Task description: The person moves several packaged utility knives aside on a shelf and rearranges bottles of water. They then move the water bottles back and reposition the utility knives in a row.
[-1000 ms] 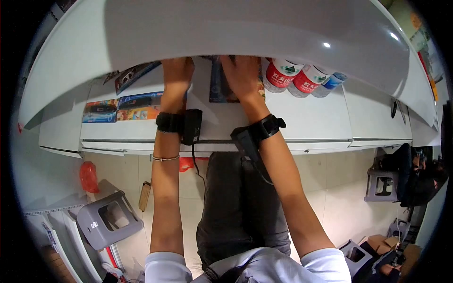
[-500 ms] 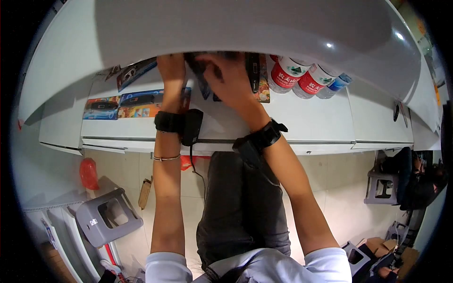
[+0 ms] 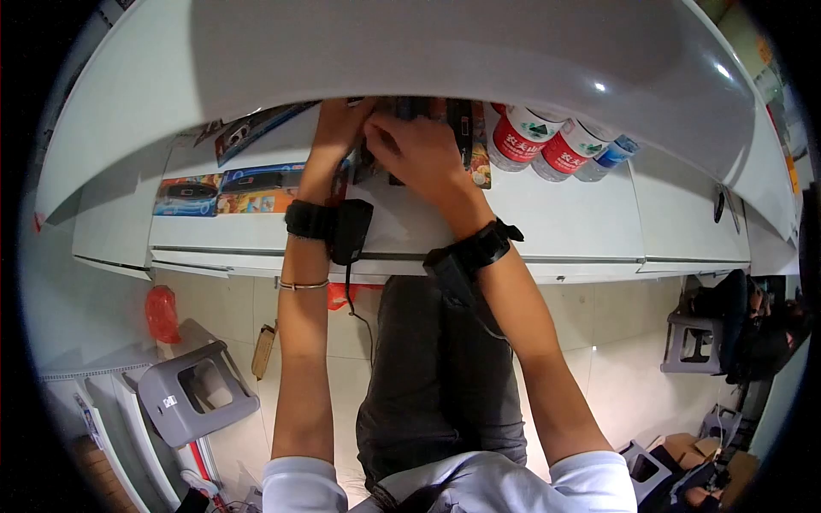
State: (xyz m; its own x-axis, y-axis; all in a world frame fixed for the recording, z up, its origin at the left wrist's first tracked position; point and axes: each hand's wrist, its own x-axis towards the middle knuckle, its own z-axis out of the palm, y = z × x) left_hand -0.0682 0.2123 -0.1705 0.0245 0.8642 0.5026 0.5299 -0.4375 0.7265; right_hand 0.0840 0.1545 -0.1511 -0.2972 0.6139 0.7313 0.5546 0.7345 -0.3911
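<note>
My left hand point(image 3: 342, 128) reaches over the white tabletop point(image 3: 402, 218); the pale curved surface above hides its fingertips. Close beside it, my right hand point(image 3: 417, 152) is closed with its fingers curled in toward the left one. Whatever the curled fingers hold, if anything, does not show. A dark object point(image 3: 366, 164) lies below and between the hands, mostly covered. Right of my right hand is a carded pack with a dark item point(image 3: 462, 128). Left of my left wrist lie two flat blue-and-orange carded packs, one point(image 3: 186, 197) beside the other point(image 3: 261, 181).
A large pale curved surface point(image 3: 462, 51) overhangs the table's back. Labelled water bottles point(image 3: 516, 145) stand at right. Another dark pack point(image 3: 256, 128) leans at back left. Grey stools point(image 3: 198, 393) are on the floor, and a person point(image 3: 757, 325) sits far right.
My left hand has shifted right, closer to my right hand. The right fingers, blurred before, are now curled near the left hand. The dark pack at back left has more of its length showing.
</note>
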